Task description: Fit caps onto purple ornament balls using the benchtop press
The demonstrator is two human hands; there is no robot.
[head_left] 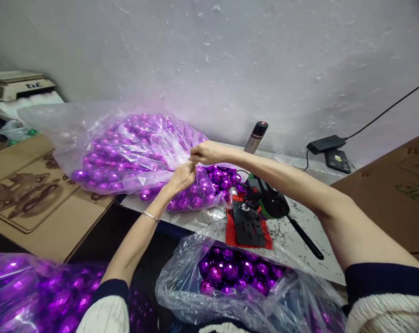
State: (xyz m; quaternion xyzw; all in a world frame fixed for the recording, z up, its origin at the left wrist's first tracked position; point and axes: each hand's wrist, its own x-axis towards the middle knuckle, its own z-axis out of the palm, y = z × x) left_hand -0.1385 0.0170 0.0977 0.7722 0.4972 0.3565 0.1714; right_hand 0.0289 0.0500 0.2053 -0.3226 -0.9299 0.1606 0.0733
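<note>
A large clear plastic bag (126,148) full of shiny purple balls lies on the white table. My left hand (183,176) and my right hand (205,152) meet at its gathered part, both with fingers closed on the plastic. To the right of the hands, purple balls (223,178) lie on the table beside a black and green machine (268,199). Its black base plate (249,224) rests on a red cloth (231,231).
An open plastic-lined container (181,296) of purple balls stands in front, another purple-filled bag (32,291) at lower left. Cardboard boxes (39,199) flank the table. A bottle (256,138) and a black power adapter (327,144) are by the wall.
</note>
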